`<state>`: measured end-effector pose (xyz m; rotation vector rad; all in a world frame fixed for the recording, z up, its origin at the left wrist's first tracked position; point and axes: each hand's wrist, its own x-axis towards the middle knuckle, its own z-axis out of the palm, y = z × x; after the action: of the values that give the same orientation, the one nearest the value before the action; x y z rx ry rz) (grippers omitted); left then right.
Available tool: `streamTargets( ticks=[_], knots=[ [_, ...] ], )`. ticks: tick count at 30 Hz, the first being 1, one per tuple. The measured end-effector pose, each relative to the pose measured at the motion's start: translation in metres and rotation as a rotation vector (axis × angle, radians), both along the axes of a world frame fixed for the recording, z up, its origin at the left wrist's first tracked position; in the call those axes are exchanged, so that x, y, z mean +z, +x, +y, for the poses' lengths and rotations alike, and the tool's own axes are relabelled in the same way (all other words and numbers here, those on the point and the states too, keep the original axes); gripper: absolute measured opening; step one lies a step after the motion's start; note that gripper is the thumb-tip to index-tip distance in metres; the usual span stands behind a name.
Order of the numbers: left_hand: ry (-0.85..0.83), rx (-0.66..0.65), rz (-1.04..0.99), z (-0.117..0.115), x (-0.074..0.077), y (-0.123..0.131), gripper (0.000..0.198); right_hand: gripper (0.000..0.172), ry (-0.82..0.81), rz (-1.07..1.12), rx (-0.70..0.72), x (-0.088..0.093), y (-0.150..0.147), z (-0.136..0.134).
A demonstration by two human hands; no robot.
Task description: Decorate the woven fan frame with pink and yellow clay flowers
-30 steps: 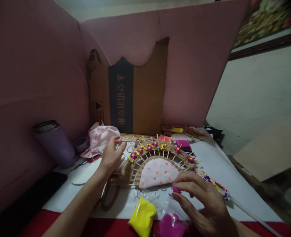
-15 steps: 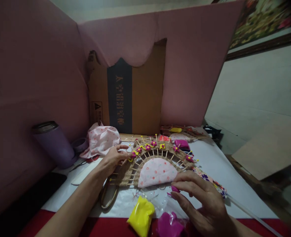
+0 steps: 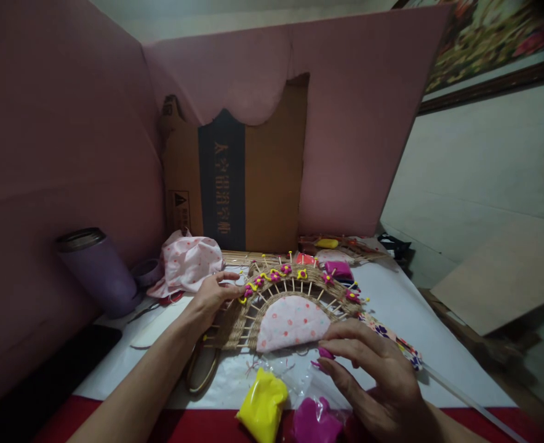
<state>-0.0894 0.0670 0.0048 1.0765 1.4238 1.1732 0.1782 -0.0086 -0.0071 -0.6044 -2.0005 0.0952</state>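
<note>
Two hands, one woven fan, and a bit of purple clay

I am watching from far off through the head camera, and I am seeing a brown woven fan (image 3: 230, 329) lying between the two hands. Its round edge is pointing away, and its flat side is facing me. The left hand (image 3: 213, 299) is reaching to the fan's left end. Its fingers are bending, and the tips are sitting right by the last little flowers. I am not able to tell if they are gripping the fan or just resting on it. From this hand, most of the fan is stretching off to the right.

The right hand (image 3: 378, 369) is pinching a small purple clay piece (image 3: 325, 353) between its thumb and finger. For this hand, the fan is lying ahead and to the left. The dotted cloth half circle (image 3: 293, 323) in the fan's middle is ending just beside the fingertips, and I am not sure if they are touching it.

Purple and yellow clay flowers (image 3: 328, 279) are running along the fan's round edge. Below the fan, a yellow clay bag (image 3: 263, 403) and a purple clay bag (image 3: 318, 421) are lying side by side, with the purple one nearer the right hand. A crumpled dotted cloth (image 3: 191, 264) is sitting behind the left hand.
</note>
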Motion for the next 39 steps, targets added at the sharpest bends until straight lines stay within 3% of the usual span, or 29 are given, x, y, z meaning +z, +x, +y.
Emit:
streamTargets(
  ticks=[10,17,39],
  knots=[
    [0.022,-0.034,-0.051,-0.0038,0.0031,0.001,0.039,0.014,0.011,0.003,-0.017,-0.0002,-0.0002,0.0006],
    [0.004,-0.059,-0.076,-0.0001,-0.0009,-0.0035,0.049,0.015,0.055,0.004,-0.013,0.0002,0.0,0.0016],
    [0.023,-0.063,-0.091,-0.0004,-0.0002,-0.0025,0.047,0.014,0.058,0.01,-0.02,0.002,-0.0002,0.0008]
  ],
)
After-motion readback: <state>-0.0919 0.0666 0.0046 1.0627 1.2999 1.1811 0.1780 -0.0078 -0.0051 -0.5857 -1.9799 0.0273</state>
